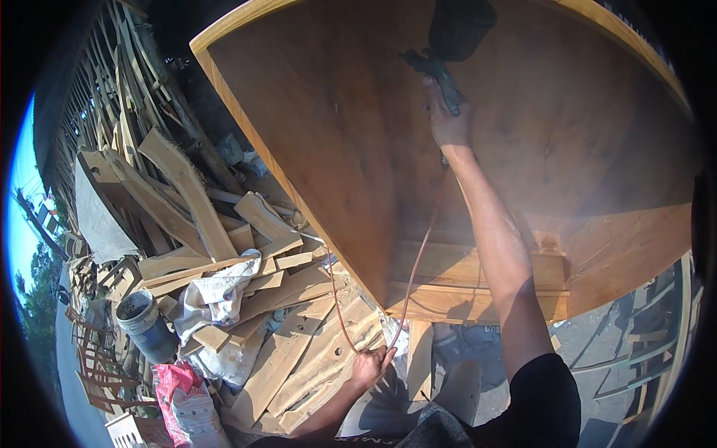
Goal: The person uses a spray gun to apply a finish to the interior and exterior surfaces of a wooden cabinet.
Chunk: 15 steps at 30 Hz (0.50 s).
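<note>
My right hand (451, 123) is wrapped round the handle of a dark spray gun (442, 81), with a dark cup (463, 30) at its top. The arm reaches forward into a large open wooden cabinet (314, 97) with brown inner faces and a lighter edge. A pale haze hangs over the panel around the forearm. Low in the middle, my left hand (370, 367) is closed on a thin reddish-brown hose (413, 287). One length of it rises toward the gun; the other loops up to the left.
Planks and offcuts (299, 358) are heaped left of the cabinet, with tall wooden strips (127, 82) leaning behind. A stained bucket (146, 325), a white cloth sack (216, 291) and a pink-and-white bag (187, 407) sit at the left. Wooden frames (642, 366) stand at the lower right.
</note>
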{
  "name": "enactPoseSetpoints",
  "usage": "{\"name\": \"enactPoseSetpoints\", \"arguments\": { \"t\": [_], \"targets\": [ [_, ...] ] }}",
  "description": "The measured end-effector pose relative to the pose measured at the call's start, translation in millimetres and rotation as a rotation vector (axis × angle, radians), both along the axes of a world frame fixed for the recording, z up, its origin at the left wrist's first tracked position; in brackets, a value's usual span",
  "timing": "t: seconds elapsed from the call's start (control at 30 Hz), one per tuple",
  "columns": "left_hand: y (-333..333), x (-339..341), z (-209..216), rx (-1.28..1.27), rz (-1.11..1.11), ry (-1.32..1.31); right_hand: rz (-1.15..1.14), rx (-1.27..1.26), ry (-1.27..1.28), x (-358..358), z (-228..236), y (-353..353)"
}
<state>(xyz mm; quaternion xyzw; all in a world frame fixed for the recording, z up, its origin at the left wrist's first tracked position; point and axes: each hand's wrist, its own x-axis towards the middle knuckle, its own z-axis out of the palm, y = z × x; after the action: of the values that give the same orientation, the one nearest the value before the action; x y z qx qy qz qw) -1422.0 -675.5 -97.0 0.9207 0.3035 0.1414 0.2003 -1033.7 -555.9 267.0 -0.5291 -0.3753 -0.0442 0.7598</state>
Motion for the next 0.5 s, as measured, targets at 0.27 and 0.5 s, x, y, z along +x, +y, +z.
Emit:
{"name": "enactPoseSetpoints", "arguments": {
  "t": [0.27,0.5],
  "targets": [
    [21,-57,51,-0.031,0.047,0.166,-0.064,-0.080,-0.022,-28,-24,-26],
    [35,-106,101,-0.180,0.085,0.216,-0.002,-0.443,0.219,-58,-42,-102]
  ]
}}
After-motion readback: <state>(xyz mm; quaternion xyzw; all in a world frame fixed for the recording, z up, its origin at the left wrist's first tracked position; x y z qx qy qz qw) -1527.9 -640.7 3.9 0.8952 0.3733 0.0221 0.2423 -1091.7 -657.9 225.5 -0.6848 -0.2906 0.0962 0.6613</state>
